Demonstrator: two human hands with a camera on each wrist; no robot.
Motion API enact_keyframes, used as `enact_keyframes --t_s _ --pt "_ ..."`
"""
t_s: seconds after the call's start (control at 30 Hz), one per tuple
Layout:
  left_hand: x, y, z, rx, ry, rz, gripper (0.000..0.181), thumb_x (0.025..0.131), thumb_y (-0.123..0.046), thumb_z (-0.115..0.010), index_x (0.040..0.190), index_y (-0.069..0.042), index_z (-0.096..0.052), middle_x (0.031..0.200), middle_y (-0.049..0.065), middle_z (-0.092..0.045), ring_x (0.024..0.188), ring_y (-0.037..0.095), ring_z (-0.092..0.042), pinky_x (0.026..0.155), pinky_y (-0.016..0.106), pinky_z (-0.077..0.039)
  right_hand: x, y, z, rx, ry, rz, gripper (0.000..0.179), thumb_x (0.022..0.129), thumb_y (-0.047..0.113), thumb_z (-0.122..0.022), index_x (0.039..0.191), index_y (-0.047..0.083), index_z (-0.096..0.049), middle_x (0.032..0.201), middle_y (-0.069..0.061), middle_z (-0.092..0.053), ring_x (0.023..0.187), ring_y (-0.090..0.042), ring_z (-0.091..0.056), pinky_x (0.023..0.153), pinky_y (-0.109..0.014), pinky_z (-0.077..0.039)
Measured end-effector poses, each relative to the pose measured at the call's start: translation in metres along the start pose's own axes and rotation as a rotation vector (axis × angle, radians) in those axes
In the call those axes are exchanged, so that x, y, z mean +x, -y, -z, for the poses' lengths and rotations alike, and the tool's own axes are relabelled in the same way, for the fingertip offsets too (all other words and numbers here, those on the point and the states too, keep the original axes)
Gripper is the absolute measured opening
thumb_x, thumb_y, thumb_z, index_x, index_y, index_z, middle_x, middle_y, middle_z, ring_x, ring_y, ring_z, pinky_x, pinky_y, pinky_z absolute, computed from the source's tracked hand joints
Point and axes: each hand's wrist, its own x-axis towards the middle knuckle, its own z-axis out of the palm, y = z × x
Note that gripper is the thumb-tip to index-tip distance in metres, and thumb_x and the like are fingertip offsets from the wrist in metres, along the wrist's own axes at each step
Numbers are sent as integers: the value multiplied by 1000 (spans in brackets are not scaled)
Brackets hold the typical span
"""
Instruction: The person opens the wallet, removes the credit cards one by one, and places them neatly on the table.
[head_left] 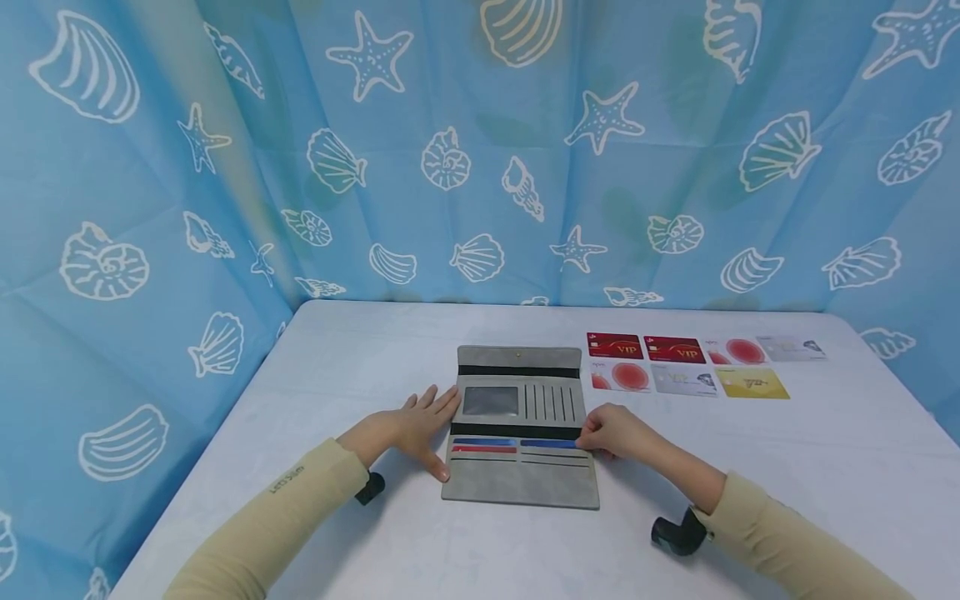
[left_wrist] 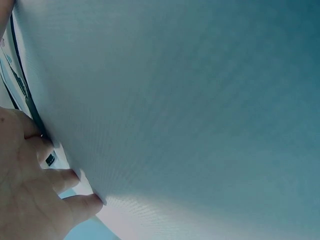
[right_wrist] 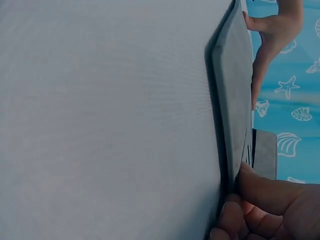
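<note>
A grey wallet (head_left: 517,490) lies unfolded on the white table, with a dark clear-window pocket (head_left: 491,401) in its middle panel. In its lower left slots sit a blue card (head_left: 483,442) and a red card (head_left: 483,449); another blue card (head_left: 547,444) shows in the top right slot. My left hand (head_left: 420,429) rests with spread fingers along the wallet's left edge. At the right edge, beside that right-hand blue card, my right hand (head_left: 618,431) pinches the wallet's border, thumb (right_wrist: 262,190) on top and fingers curled at the side.
Behind and right of the wallet, several cards lie in two rows, among them red VIP cards (head_left: 615,346), a gold card (head_left: 753,384) and a silver card (head_left: 684,380). A blue curtain (head_left: 480,208) with shell prints hangs behind the table (head_left: 360,350).
</note>
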Motion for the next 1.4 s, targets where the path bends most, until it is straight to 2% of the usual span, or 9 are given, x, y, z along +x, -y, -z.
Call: enact_keyframes --t_s 0.47,0.97,1.13,1.4 --pt "0 1 0 6 4 1 121 63 -59 -73 148 -11 -2 155 4 5 140 34 7 111 53 -2 7 1 -1 -6 51 -47 21 81 18 -70 68 5 -61 56 0 -48 50 -12 -42 48 -19 -36" --pt "1 2 1 2 1 2 122 62 -59 -73 148 -12 -1 155 4 5 140 34 8 111 53 -1 15 0 2 19 6 -65 21 85 20 -66 72 4 -59 57 -2 -49 51 -13 -44 50 -21 -38" --pt "1 1 2 -1 1 1 122 62 -59 -74 148 -11 -2 155 4 5 140 34 8 111 53 -1 16 0 5 27 -7 -44 20 85 20 -65 75 4 -58 59 -3 -49 52 -14 -44 51 -21 -38" --pt "1 1 1 -1 1 4 122 62 -59 -74 148 -12 -2 155 3 5 140 33 8 111 52 -1 20 0 7 49 -59 10 21 83 17 -68 69 4 -59 57 -4 -48 50 -14 -43 50 -20 -36"
